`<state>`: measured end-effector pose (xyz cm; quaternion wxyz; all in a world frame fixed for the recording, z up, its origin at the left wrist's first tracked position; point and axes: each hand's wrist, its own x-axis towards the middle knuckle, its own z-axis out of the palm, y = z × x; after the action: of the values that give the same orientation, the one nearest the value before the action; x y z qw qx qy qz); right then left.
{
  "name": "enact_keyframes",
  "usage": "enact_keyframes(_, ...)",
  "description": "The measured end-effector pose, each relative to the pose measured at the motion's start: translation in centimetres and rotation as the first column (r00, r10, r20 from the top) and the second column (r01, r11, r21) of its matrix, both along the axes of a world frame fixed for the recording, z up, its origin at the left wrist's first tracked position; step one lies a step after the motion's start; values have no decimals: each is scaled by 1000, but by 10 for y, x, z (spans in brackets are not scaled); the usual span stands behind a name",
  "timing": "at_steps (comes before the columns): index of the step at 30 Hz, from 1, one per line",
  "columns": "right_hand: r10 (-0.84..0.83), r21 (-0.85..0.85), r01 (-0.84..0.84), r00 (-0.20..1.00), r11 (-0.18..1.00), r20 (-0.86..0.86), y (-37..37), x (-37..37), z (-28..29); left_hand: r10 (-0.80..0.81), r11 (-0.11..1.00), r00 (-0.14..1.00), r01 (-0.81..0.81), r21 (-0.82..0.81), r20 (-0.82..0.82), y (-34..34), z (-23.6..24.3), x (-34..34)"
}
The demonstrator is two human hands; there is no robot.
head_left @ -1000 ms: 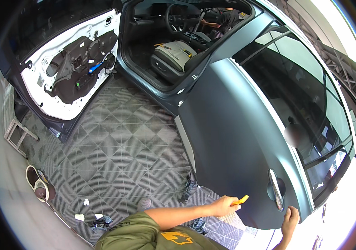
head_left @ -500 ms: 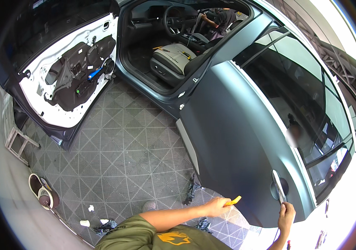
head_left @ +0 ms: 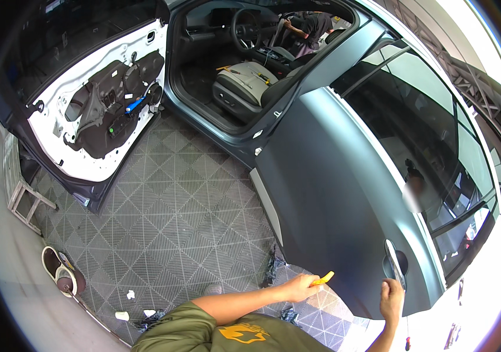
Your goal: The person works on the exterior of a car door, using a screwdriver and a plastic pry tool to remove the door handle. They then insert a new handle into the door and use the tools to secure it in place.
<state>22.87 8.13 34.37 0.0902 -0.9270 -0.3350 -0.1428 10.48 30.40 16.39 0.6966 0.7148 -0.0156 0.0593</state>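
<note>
Low in the view, my left hand is closed on a small yellow hand tool, held in front of the grey-blue rear door. My right hand is curled just at the lower end of the chrome door handle; whether it grips the handle or something else is hidden. The door has a dark window above it.
The front door stands open, its inner panel bare. Tools lie on the front seat; a person works inside. A metal step stool, a cream-rimmed container and scraps sit at left on the tiled floor.
My right hand rose to the handle's lower end, then shifted slightly left. My left hand, with the yellow tool, moved a little left. The person inside the car has shifted.
</note>
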Motion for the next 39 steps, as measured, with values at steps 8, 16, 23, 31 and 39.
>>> enact_keyframes(8, 152, 103, -117, 875, 988, -459, 76, -41, -49, 12, 1000, 1000, -12, 20, -4, 17, 6, -5)
enact_keyframes(16, 293, 235, -178, 680, 955, -673, 143, -23, -100, -18, 996, 1000, 17, 85, 17, 43, -14, 33)
enact_keyframes(23, 475, 457, -178, 536, 871, -698, 245, 39, -117, -11, 985, 989, 36, 169, -148, 158, 17, 61)
enact_keyframes(31, 483, 482, -191, 632, 855, -605, 366, 94, -110, 346, 931, 872, -272, 245, -345, 347, -49, 26)
enact_keyframes(39, 96, 72, -63, 713, 995, -695, 459, 54, -142, 891, 455, 242, -448, 770, -385, 655, -73, -100)
